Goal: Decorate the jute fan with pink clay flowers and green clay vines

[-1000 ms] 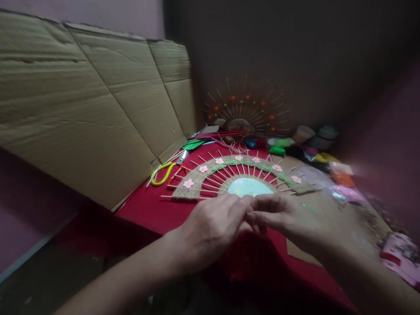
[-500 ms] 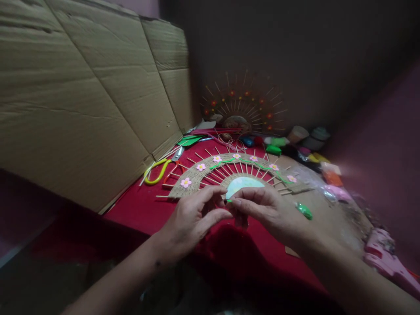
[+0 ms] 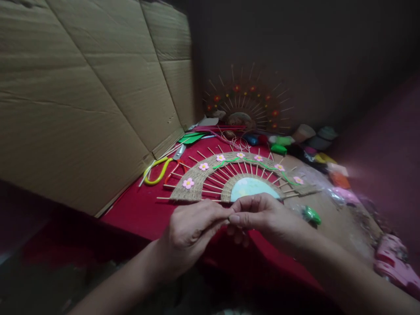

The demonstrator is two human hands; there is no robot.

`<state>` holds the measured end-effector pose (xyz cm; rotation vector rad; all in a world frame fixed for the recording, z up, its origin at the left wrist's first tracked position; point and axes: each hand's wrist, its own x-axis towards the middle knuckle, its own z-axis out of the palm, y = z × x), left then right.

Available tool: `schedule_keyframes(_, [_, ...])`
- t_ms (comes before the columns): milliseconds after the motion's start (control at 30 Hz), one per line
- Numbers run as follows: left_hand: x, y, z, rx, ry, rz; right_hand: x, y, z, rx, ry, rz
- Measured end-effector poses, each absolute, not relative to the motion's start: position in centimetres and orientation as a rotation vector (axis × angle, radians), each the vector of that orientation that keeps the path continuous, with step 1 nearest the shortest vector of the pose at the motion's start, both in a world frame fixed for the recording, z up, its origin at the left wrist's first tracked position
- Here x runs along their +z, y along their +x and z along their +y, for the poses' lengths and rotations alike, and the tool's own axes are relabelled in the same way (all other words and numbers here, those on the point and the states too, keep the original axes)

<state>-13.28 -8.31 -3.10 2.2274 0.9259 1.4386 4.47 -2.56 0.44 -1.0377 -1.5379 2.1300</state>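
My left hand [image 3: 197,227] and my right hand [image 3: 267,218] meet at the fingertips in front of a half-round fan [image 3: 193,192]. Both are closed in a pinch around a small piece of green modelling clay, now almost wholly hidden by the fingers. The fan is woven twine over thin sticks, with a pale blue half-disc [image 3: 251,186] at its base. Pink clay flowers [image 3: 204,166] with yellow centres sit along its band, and a wavy green clay strand [image 3: 262,164] runs between several of them. A packet of green clay [image 3: 311,215] lies right of my right hand.
Scissors [image 3: 159,171] with yellow and orange handles lie left of the fan, beside a tall cardboard panel [image 3: 98,96]. Behind stands another stick fan [image 3: 241,118] with orange flowers. Coloured clay packets [image 3: 278,149] line the back right; a pink glue gun [image 3: 395,262] lies far right.
My left fingers have closed in to meet my right fingertips, covering the green piece that showed between them. Both hands sit slightly lower, and the view has shifted a little.
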Motion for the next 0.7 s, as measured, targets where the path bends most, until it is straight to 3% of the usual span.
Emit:
schedule_keyframes(267, [-2.98, -13.34, -8.10, 1.348, 2.064, 1.182, 0.41, 3.98, -2.28, 2.045, -1.098, -1.551])
schedule_keyframes(700, [-2.78, -13.30, -7.89, 1.339, 1.995, 1.143, -0.16, 4.38, -1.87, 2.198, -1.020, -1.415])
